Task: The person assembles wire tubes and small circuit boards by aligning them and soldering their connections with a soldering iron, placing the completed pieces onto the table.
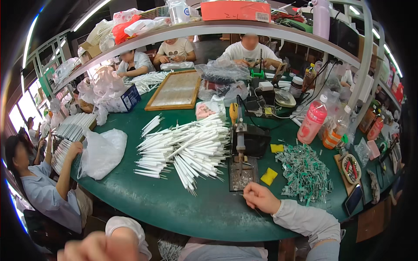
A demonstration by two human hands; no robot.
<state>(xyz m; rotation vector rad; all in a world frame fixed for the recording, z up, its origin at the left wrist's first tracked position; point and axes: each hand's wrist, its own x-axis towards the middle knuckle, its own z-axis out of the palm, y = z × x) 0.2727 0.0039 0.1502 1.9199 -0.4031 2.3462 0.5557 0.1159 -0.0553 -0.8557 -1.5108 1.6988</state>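
My right hand (261, 198) rests at the table's near edge with its fingers curled in a pinch. What it holds, if anything, is too small to name; a thin dark line shows below it. Just beyond it stands a soldering iron (240, 141), tip down over a dark metal base (237, 180). My left hand (98, 248) is raised low in the picture, large and smeared by motion, so its fingers cannot be read. A large heap of thin white sticks with metal tips (187, 148) lies left of the iron. To the right spreads a pile of small green-and-clear parts (305, 172).
Two yellow sponges (269, 176) lie beside the base. A pink bottle (312, 119), an orange-labelled bottle (336, 128) and a phone (353, 199) are at right. A wooden-framed tray (174, 90) and a plastic bag (104, 152) lie farther left. Co-workers sit around the green table (209, 217).
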